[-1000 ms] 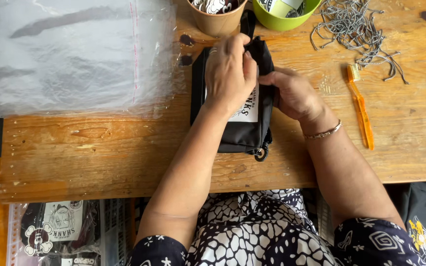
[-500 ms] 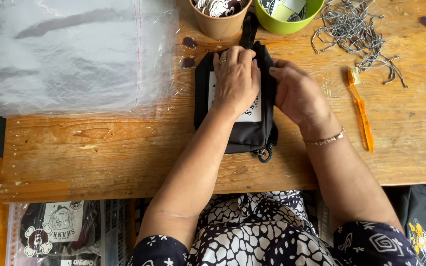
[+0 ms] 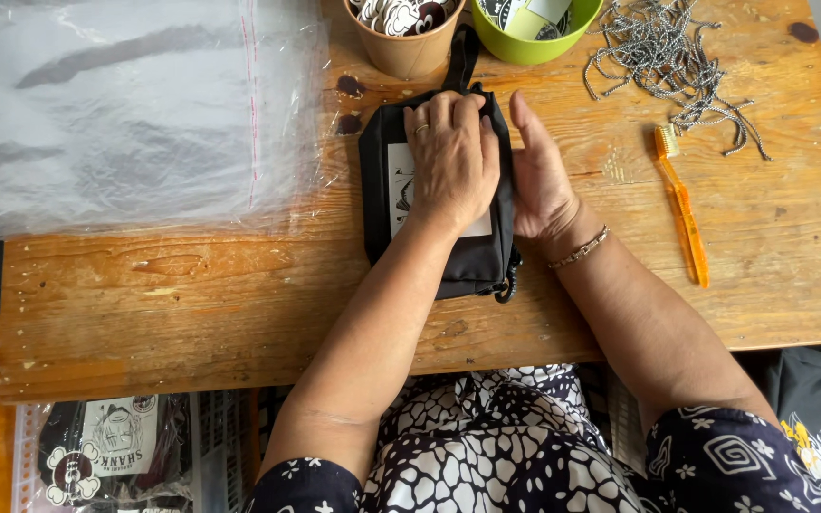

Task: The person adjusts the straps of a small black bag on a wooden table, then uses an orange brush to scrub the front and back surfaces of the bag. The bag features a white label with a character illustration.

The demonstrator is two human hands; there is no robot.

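Right now the left hand [image 3: 450, 157] lies flat, palm down, on the black pouch [image 3: 436, 204] at the middle of the wooden table [image 3: 192, 294], while the right hand [image 3: 541, 171] stands open against its right side, gripping nothing. A hard shove could knock the brown cup [image 3: 407, 43] or green bowl [image 3: 536, 33] just behind. Open room lies toward the near edge; plastic bags [image 3: 125, 114] crowd the left.

L hand [image 3: 450, 160] lay flat, palm down, fingers [image 3: 434, 112] together & pointing away from the body, ring on one. R hand [image 3: 536, 171] stood on edge just beside it, palm facing L, thumb up, bracelet at wrist. Both forearms angled inward.
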